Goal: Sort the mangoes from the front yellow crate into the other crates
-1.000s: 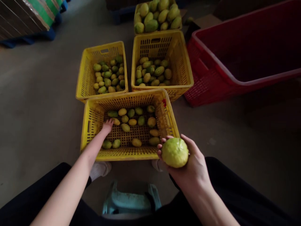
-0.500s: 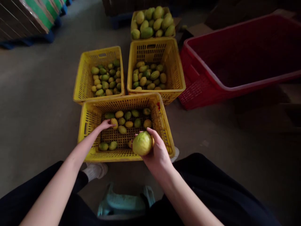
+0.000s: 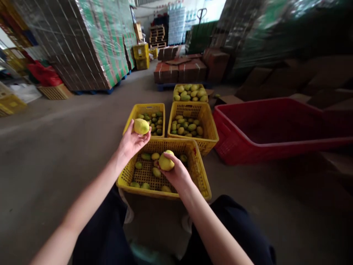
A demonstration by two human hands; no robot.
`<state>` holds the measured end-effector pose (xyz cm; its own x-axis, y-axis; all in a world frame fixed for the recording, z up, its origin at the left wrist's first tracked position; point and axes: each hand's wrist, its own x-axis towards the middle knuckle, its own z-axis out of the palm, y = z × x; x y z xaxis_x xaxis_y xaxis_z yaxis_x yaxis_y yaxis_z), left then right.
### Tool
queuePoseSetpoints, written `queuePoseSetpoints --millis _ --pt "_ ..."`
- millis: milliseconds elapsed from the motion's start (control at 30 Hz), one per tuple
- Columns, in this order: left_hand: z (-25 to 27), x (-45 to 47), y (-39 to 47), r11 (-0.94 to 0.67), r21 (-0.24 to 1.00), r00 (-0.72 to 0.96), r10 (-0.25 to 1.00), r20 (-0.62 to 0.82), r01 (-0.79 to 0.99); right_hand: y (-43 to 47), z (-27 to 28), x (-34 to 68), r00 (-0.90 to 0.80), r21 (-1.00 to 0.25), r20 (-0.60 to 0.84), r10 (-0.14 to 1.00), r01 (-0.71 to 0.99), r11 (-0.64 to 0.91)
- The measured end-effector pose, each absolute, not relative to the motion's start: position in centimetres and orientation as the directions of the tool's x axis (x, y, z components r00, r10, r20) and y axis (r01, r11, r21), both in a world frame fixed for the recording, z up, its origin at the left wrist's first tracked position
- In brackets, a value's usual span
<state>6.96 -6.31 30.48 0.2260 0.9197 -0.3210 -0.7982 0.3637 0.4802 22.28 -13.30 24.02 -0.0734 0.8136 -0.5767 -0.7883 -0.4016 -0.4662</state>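
Observation:
My left hand [image 3: 131,143] is raised above the near yellow crate's left back edge, fingers curled round a yellow lemon [image 3: 141,126]. In my right hand [image 3: 178,173] is a second yellow-green lemon [image 3: 166,161], held over the middle of the near crate [image 3: 162,195]. Several green and yellow lemons, such as one green lemon [image 3: 156,172], lie spread on that crate's slotted floor. My right hand and its lemon hide part of the crate's inside.
Behind stand a left yellow crate [image 3: 129,119], a right yellow crate [image 3: 211,130] and a farther crate heaped with larger fruit [image 3: 190,92]. A big red bin [image 3: 234,149] is at the right. Wrapped pallet stacks [image 3: 102,44] and cartons [image 3: 179,71] stand farther back.
My left hand has lifted a lemon out of the near crate, up toward the left back crate. My right hand still holds its lemon. The head view has tilted up.

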Motion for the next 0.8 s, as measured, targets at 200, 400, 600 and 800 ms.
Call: queuePoseSetpoints --millis 200,400,600,800 --pt "27.5 7.4 -8.7 0.33 0.269 0.193 0.881 -0.432 -0.905 -11.5 25.4 20.6 -0.05 -0.528 -0.46 0.887 -0.787 -0.318" --pt "26.5 8.7 -8.5 0.176 0.535 -0.03 0.935 -0.354 -0.826 -10.2 24.9 20.0 0.305 -0.779 -0.193 0.933 -0.626 0.043" --pt "26.7 9.9 -9.2 -0.24 0.861 -0.19 0.967 0.171 -0.449 -11.5 26.2 20.0 0.446 -0.892 0.37 0.815 -0.075 0.447" --pt "26.8 10.0 -10.5 -0.467 0.819 -0.164 0.884 0.437 -0.333 -13.7 26.4 19.8 0.293 -0.74 0.671 0.681 0.201 0.642"
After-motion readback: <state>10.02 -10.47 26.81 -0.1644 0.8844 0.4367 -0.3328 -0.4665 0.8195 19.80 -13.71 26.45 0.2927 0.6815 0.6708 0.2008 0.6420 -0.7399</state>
